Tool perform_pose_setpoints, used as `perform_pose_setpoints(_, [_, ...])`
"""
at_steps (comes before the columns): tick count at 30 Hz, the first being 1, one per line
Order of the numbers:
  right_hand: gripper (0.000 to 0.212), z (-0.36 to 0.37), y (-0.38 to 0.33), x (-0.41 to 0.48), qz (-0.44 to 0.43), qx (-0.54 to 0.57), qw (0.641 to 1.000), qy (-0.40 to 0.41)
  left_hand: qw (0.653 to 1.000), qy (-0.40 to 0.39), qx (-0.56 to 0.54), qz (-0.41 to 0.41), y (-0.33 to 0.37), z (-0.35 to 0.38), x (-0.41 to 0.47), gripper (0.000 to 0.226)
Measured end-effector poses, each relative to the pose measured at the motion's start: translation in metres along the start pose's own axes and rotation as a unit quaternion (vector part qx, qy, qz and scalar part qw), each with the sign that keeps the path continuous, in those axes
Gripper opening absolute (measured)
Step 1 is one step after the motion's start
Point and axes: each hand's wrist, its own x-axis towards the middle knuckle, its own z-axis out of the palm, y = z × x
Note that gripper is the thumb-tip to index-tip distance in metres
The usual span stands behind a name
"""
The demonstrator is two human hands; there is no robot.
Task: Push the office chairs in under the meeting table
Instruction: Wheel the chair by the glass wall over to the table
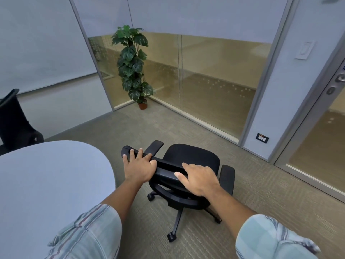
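A black office chair [194, 157] on castors stands on the carpet just right of the rounded white meeting table [46, 184], its seat facing away from me. Both hands rest on the top edge of its backrest. My left hand [139, 165] grips the left end, fingers curled over the rim. My right hand [197, 177] holds the right part, thumb on the near side. The chair sits clear of the table, not under it. A second black chair [15, 120] stands at the table's far left side, partly cut off by the frame.
A potted plant [133, 66] stands in the corner where the glass partitions meet. A glass wall runs along the right, with a door and handle [340, 78] at the far right. Carpet floor [149, 124] lies between the chair and the walls.
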Motion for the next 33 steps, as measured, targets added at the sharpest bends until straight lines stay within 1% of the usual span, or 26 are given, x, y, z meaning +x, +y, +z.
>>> perform_pose_setpoints(7, [0.081,0.002,-0.037,-0.008,-0.023,0.009,1.000,-0.005,0.999,-0.008,-0.017,-0.028,-0.039,-0.001,-0.025,0.073])
perform_pose_setpoints(12, [0.101,0.003,-0.060,-0.008,-0.037,0.017,0.999,0.001,0.998,-0.004,-0.019,-0.052,-0.063,-0.002,-0.036,0.077])
perform_pose_setpoints(16, [0.089,0.006,-0.068,-0.008,-0.055,0.023,0.998,-0.009,0.997,-0.009,-0.018,-0.068,-0.073,0.000,-0.047,0.076])
perform_pose_setpoints(19, [0.098,0.006,-0.068,-0.003,-0.070,0.015,0.997,-0.005,0.996,-0.004,-0.022,-0.081,-0.075,0.001,-0.051,0.073])
perform_pose_setpoints(23, [0.091,0.006,-0.065,0.010,-0.096,0.021,0.995,-0.004,0.994,0.001,-0.025,-0.105,-0.076,-0.001,-0.052,0.073])
perform_pose_setpoints(29, [0.100,0.009,-0.070,0.032,-0.141,0.030,0.989,-0.006,0.988,0.006,-0.020,-0.154,-0.084,-0.002,-0.054,0.077])
perform_pose_setpoints(31, [0.099,0.008,-0.064,0.042,-0.155,0.037,0.987,-0.008,0.986,0.002,-0.019,-0.168,-0.079,-0.005,-0.053,0.078])
perform_pose_setpoints(33, [0.092,0.007,-0.048,0.056,-0.166,0.040,0.985,-0.016,0.984,-0.006,-0.016,-0.176,-0.066,-0.006,-0.048,0.076])
